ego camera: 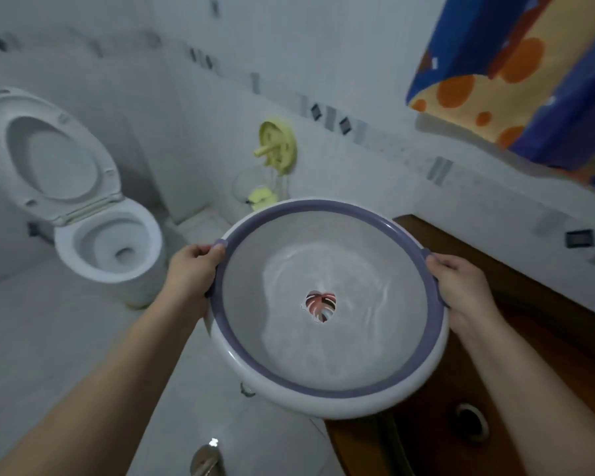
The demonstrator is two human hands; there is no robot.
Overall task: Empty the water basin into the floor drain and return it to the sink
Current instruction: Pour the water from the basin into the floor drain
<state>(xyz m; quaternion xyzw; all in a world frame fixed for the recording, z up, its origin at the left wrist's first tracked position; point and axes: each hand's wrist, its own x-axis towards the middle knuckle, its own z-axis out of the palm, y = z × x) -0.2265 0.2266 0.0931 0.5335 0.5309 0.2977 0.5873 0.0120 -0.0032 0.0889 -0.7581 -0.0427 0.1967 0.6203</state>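
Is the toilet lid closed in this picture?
No, the toilet lid stands raised, and the open bowl shows below it.

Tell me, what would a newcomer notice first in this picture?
First the round basin with a purple rim, held in the centre by the left hand and right hand, with rippling water inside. Then the open toilet at the left, and the blue-and-orange towel at the upper right.

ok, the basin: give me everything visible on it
The basin is round and shallow, plastic by the look, white outside with a purple rim band and small purple side tabs. The inside is pale grey with a leaf motif at the centre. It holds rippling water and tilts slightly. The left hand and right hand grip opposite rims, holding it in the air above a sink edge.
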